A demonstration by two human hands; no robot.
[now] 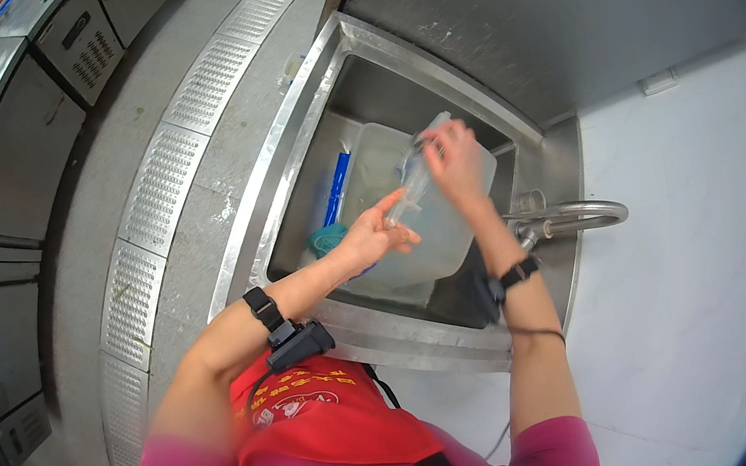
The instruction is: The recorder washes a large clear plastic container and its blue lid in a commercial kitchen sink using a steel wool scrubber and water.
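Note:
A clear plastic container (417,184) is tilted over a larger translucent plastic tub (445,240), which stands in the stainless steel sink (304,150). My left hand (379,233) grips the container's near end, thumb on top and fingers below. Curled over its far end is my right hand (455,153), slightly blurred. A small dark thing shows by the right fingertips; I cannot tell what it is. Cloudy liquid appears to be in the tub. Left of the tub lie a long blue strip (337,189) and a teal mesh or cloth bundle (327,240).
A curved metal faucet (598,207) projects at the right, with a small clear cup (531,201) beside it. A grey metal panel (551,22) rises behind the sink. Perforated drain covers (162,180) cross the floor at left, before a steel counter (10,141).

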